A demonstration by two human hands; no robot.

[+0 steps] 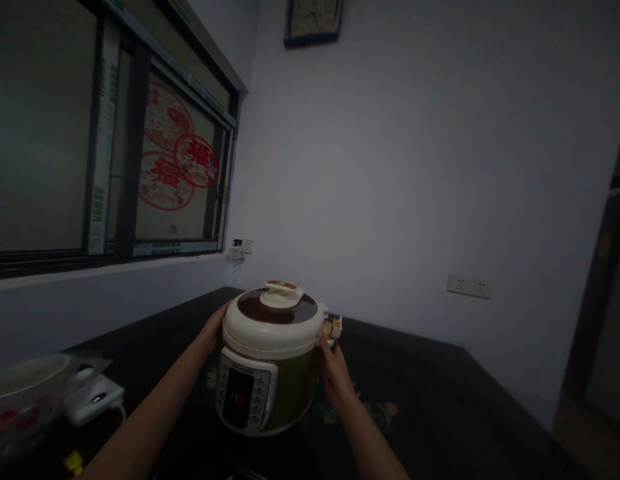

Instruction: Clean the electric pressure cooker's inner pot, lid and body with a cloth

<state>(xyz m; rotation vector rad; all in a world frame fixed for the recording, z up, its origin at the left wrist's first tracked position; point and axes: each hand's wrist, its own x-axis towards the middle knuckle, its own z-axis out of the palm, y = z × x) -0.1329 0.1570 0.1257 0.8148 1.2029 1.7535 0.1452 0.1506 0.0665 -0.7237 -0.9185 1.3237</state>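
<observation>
An electric pressure cooker [295, 387] with a cream and brown lid [270, 337] stands in front of me on a dark table [425, 413]. Its control panel [246, 390] faces toward me and slightly left. My left hand [215, 328] presses against the cooker's left side near the lid rim; most of its fingers are hidden behind the body. On the right, my right hand [334, 365] grips the side, thumb up, just below a cream handle piece [335, 328]. The lid is on, with a round knob [281, 293] on top.
At the left lie a bowl [27, 373] in clear plastic and a white device [95, 400] with a cable. A yellow scrap [74, 461] is near the front. Wall sockets [469, 286], a window [177, 153] and a clock [314, 20] are behind.
</observation>
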